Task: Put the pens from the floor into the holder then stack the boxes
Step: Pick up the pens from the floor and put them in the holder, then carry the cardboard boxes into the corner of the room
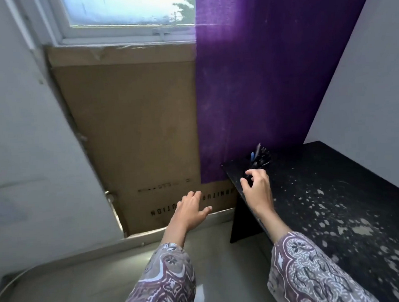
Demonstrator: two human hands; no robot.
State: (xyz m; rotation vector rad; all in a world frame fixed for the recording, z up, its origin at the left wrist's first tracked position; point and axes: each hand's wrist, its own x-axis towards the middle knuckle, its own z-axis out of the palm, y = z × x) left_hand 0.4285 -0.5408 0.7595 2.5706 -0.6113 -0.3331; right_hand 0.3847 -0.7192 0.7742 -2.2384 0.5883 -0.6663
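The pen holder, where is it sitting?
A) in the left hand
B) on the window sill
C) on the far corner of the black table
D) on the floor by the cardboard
C. The pen holder stands on the far corner of the black table, next to the purple curtain, just beyond the right hand; the left hand is open and holds nothing.

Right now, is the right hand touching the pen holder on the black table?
Cannot tell. In the head view the right hand hovers just before the pen holder, fingers curled, but motion blur and overlap hide any gap or contact.
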